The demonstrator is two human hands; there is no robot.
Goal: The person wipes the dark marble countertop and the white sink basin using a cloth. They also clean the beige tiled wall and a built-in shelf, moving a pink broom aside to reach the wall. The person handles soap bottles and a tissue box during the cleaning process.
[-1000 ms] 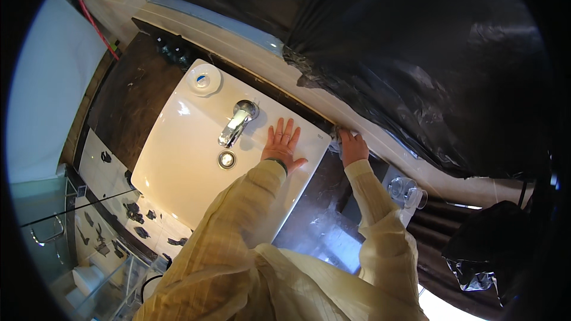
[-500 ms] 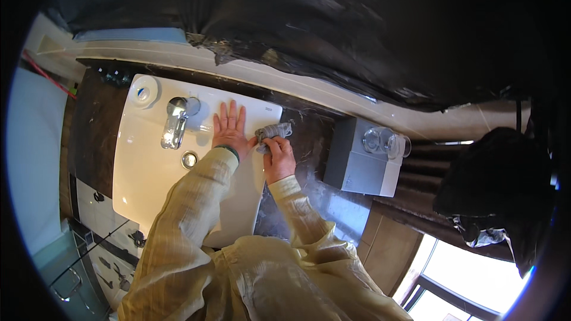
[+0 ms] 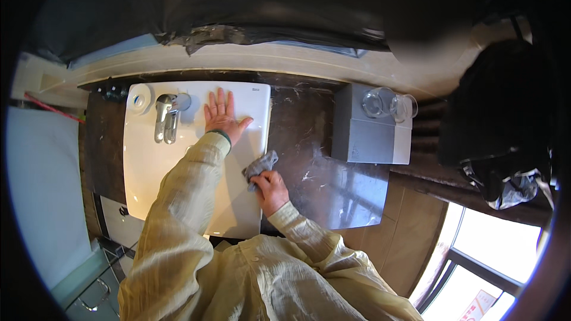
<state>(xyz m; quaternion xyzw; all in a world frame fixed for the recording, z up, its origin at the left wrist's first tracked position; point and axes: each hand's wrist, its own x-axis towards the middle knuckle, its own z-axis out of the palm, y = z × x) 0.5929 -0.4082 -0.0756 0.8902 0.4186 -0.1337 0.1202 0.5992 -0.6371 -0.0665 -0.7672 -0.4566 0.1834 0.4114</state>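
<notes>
Dark marble counter (image 3: 309,137) spreads wide, white washbasin (image 3: 178,166) set in it. Left hand (image 3: 222,116) lies flat, fingers spread, on the basin's back rim beside the chrome tap (image 3: 166,117). Right hand (image 3: 270,189) clutches a grey cloth (image 3: 260,165) at the basin's right edge.

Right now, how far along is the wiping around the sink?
Done: cannot tell. In hand: the right hand presses a grey cloth at the white sink's right edge; the left hand rests flat beside the tap. Left: pale smears remain on the dark counter.
</notes>
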